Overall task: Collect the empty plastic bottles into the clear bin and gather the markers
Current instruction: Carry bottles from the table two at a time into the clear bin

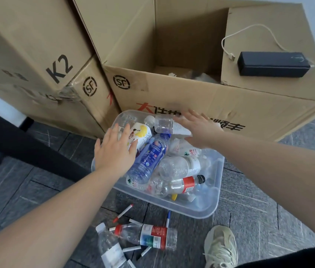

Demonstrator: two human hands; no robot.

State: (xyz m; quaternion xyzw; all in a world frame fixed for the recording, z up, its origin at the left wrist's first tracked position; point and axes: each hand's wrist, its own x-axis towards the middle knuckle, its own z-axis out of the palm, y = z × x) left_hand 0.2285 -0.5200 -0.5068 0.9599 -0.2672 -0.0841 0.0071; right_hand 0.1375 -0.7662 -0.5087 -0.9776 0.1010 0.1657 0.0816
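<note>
The clear bin sits on the floor, heaped with several empty plastic bottles. A blue-labelled bottle lies on top of the heap. My left hand is spread flat over the left side of the pile, its fingers straight. My right hand reaches over the far side, fingers straight, beside a clear bottle. In front of the bin a red-labelled bottle and a white-capped bottle lie on the floor. Several white markers are scattered around them, including a red-tipped marker and a blue-capped marker.
A large open cardboard box stands right behind the bin, with a black power bank and white cable on its flap. More boxes are stacked at the left. A black bar crosses the left. My shoe is at the bottom right.
</note>
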